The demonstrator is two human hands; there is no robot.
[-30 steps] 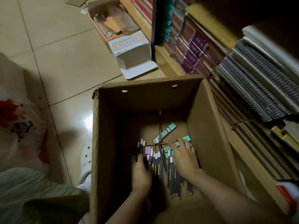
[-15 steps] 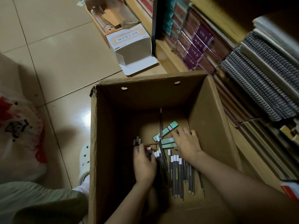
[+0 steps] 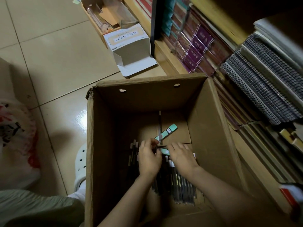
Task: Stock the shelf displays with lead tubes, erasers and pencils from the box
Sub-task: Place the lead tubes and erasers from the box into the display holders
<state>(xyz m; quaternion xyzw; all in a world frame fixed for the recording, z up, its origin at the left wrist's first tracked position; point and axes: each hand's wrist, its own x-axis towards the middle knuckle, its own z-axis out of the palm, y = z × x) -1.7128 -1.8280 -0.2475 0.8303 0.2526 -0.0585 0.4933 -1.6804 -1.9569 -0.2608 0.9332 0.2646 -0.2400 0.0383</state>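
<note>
Cardboard box (image 3: 211, 128), open, on tiled floor (image 3: 54, 63) beside shelf (image 3: 165, 53) — dark pencils (image 3: 182, 185) heaped on bottom, green lead tube (image 3: 168, 131) just beyond. Left hand (image 3: 150, 158) curled, pinching one pencil; right hand (image 3: 182, 157) fingers bent onto pile — grip cannot be told.

We count one large brown cardboard box (image 3: 211, 128) and two hands in it, a left hand (image 3: 150, 158) and a right hand (image 3: 182, 157). We see two mint-green flat lead tubes (image 3: 168, 131), a heap of dark slim pencils (image 3: 182, 185) too crowded to count, one small white open carton (image 3: 131, 48) and one white perforated clog (image 3: 80, 163).
</note>
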